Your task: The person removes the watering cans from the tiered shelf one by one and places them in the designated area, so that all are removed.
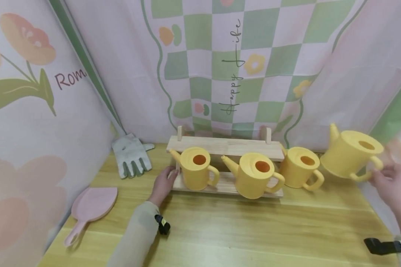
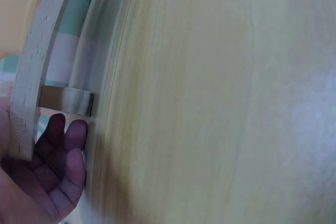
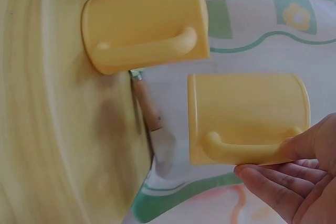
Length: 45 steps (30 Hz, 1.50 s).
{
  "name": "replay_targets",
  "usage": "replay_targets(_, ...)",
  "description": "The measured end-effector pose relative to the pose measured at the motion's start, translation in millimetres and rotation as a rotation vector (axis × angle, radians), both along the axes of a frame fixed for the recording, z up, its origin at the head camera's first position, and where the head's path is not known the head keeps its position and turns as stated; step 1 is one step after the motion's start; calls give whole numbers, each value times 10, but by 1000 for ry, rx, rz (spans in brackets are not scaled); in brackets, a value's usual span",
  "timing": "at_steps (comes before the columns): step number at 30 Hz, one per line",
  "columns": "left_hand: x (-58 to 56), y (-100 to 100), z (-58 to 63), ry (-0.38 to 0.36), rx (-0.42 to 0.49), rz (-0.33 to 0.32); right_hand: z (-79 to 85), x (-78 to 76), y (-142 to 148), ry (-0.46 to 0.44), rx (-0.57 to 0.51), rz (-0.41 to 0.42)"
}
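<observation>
Yellow watering can [image 1: 345, 155], raised above the right end of the desk [image 1: 227, 233], its spout pointing up and to the left. The person's right hand [image 1: 389, 180] held it by its handle, the thumb on one side and the fingers closed on the other; its base was clear of the desk.

Three matching cans stood to its left. The nearest one [image 1: 295, 172] was just beside the right end of a two-tier wooden rack [image 1: 220, 144]. A second can [image 1: 252, 183] stood near the front edge of the rack's lower board, and a third can [image 1: 192, 176] stood towards the board's left end. All three had their spouts to the left and their handles to the right.

The left hand [image 1: 163, 183] gripped the rack's left end, its fingers curled around the wood.

At the far left of the desk lay a pale work glove [image 1: 131, 155], with a pink dustpan [image 1: 93, 204] nearer the viewer. The right wrist view also showed a wooden-handled tool [image 3: 148, 103] by the desk's edge. Behind everything hung a green-and-white checked curtain [image 1: 220, 66] reading "Happy Life".
</observation>
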<state>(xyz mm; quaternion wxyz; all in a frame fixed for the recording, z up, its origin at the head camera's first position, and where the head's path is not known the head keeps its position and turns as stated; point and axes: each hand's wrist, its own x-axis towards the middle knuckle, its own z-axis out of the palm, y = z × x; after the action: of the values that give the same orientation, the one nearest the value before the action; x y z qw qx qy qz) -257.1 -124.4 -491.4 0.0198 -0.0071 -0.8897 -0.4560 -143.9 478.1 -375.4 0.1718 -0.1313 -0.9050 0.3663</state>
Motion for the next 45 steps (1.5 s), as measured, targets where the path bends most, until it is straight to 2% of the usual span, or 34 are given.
replay_targets(5, -7, 5, 13, -33, 0, 5, -182, 18, 81, -13, 105, -43)
replay_targets(11, -14, 3, -2, -36, 0, 4, -346, 30, 143, -91, 250, -72)
replay_targets(20, -6, 2, -24, -30, -1, 7, -614, 2, 173, -109, 240, -114)
replay_targets(28, -21, 1, -38, -62, 2, 5, -807, 22, 198, -67, 232, -82)
replay_targets(32, -22, 1, -23, -66, 13, 10, -797, 41, 177, -81, 213, -83)
replay_targets(35, -20, -2, -21, -47, 10, 6, -740, 68, 91, -60, 182, -117)
replay_targets(41, -25, -12, -41, 17, -5, -13, -507, 101, -227, 46, 139, -180)
replay_targets(45, -25, -17, -35, 16, 1, -13, -344, 94, -504, 109, 64, -222)
